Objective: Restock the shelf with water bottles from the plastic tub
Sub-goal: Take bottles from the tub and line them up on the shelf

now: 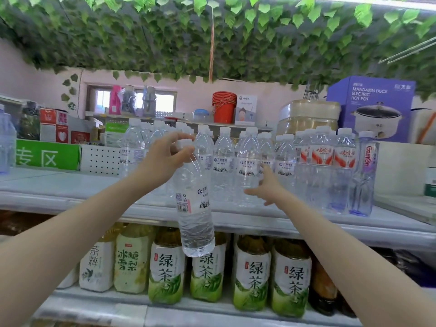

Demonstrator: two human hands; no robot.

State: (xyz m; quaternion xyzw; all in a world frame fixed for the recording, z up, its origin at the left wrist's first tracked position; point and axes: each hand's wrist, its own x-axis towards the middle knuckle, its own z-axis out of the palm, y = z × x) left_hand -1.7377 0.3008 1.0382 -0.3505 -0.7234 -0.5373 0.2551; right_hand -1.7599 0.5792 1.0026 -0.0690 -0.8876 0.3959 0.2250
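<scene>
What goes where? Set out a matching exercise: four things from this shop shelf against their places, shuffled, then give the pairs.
1. water bottle
2. green tea bottles
3. red buckets
4. hot pot box

A. at the back, beside a white card
B. on the lower shelf
C. hanging from the left hand, gripped at the cap
D. upper right, behind the red-labelled bottles

Pairs: 1-C, 2-B, 3-A, 4-D.

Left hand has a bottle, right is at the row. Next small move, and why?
Probably raise the bottle over the shelf edge. The left hand grips it at the cap, yet its base hangs below shelf level, before the tea bottles. The right hand touches a standing bottle, likely steadying the row.
</scene>
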